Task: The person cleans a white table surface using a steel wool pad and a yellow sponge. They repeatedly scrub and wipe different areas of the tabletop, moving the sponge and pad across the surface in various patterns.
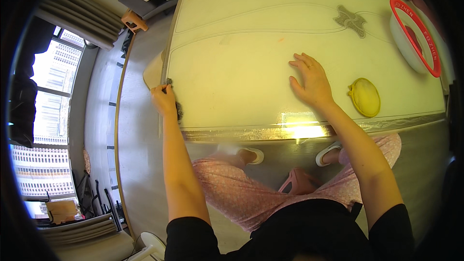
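My left hand (164,98) is at the left edge of the glossy pale tabletop (239,79), its fingers curled around a dark, fuzzy scouring pad or cloth (179,111). Parts of that dark material show above and below my fingers; the rest is hidden by the hand. Over the middle right of the tabletop, my right hand (312,81) is spread with nothing in it. Whether its palm touches the surface is hard to tell. To the right of that forearm lies a yellow oval scrubbing pad (364,98) with a piped edge.
A white basin (409,49) with a red, lettered rim stands at the table's right end, something red inside. A pink plastic stool (299,182) is between my legs. An orange stool (134,21) stands on the floor at upper left, near a grey curtain (83,14).
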A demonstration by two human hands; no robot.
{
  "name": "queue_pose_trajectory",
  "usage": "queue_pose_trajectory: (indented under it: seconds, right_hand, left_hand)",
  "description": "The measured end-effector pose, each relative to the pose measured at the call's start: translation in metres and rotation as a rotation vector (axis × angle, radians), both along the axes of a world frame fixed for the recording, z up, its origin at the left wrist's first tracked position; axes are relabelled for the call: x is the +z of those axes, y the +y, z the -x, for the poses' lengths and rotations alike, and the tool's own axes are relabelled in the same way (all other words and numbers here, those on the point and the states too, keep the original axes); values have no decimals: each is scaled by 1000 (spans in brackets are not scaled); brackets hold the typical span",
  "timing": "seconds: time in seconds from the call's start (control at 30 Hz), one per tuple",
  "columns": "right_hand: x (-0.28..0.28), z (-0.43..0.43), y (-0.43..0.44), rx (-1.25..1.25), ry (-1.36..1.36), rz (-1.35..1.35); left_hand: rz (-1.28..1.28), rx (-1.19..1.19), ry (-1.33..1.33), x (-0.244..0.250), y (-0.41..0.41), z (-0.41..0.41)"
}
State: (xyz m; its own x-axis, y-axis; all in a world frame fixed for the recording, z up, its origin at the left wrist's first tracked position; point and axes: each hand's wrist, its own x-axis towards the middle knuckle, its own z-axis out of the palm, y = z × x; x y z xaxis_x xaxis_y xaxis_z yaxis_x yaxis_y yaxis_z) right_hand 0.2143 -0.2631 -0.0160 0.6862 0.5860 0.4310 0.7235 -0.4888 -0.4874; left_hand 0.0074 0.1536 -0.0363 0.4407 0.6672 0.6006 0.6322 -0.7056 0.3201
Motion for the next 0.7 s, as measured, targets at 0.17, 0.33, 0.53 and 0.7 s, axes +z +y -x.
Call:
queue_pose_trajectory:
  seconds: [0.17, 0.33, 0.53, 0.7]
  right_hand:
    - [-3, -5, -10, -36, -25, 35]
    - [-3, -1, -5, -18, -62, -2]
    - [-3, -1, -2, -1, -24, 26]
    - [1, 0, -6, -32, -22, 50]
  left_hand:
    - [92, -285, 43, 3, -47, -13]
    - [177, -221, 39, 3, -1, -3]
    - [173, -224, 32, 6, 12, -16]
    - [258, -370, 88, -1, -5, 38]
